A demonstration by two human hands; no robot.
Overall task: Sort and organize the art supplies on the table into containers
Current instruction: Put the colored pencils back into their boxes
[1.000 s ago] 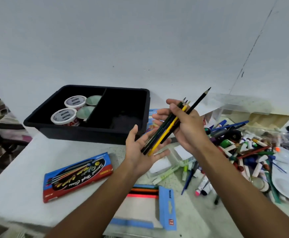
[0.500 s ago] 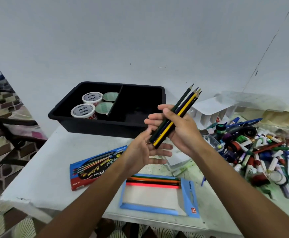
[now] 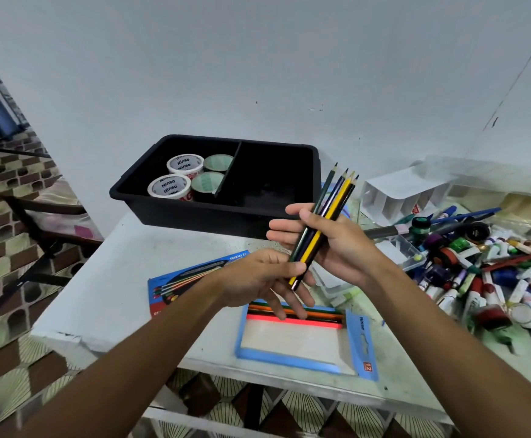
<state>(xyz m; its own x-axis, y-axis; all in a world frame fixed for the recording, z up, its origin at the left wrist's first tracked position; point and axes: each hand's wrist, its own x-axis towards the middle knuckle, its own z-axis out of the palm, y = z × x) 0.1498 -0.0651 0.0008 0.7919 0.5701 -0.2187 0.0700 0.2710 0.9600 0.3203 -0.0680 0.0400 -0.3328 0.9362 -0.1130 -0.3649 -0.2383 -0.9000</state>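
At the lower centre of the frame an open blue pencil tray point(image 3: 305, 343) lies flat on the white table point(image 3: 125, 279), with a few coloured pencils lined up along its upper edge and most of its bed bare. Just above it the left hand point(image 3: 257, 279) meets the butt ends of a pencil bundle point(image 3: 321, 222), thumb and curled fingers closing round the lower tips. The right hand point(image 3: 336, 245), at centre frame, wraps the middle of the same bundle, thumb pressed across the shafts, points slanting to the upper right.

The step in hand looks like squaring the pencils before they go into a container, likely the tray below. To do it well, the right hand's hold should loosen just enough for the shafts to slide, while the left taps the blunt ends level; then the bundle should come down nearly flat and parallel to the pencils already there, so none crosses or rolls out.

Left of the tray a red-and-blue pencil box point(image 3: 188, 279) lies partly hidden by the left forearm. At mid right a heap of markers and paint tubes point(image 3: 478, 273) waits unsorted. Farther back, upper centre, a black divided bin point(image 3: 213, 213) holds tape rolls point(image 3: 175, 178) in its left compartment; a white divider box point(image 3: 400, 194) stands to its right.
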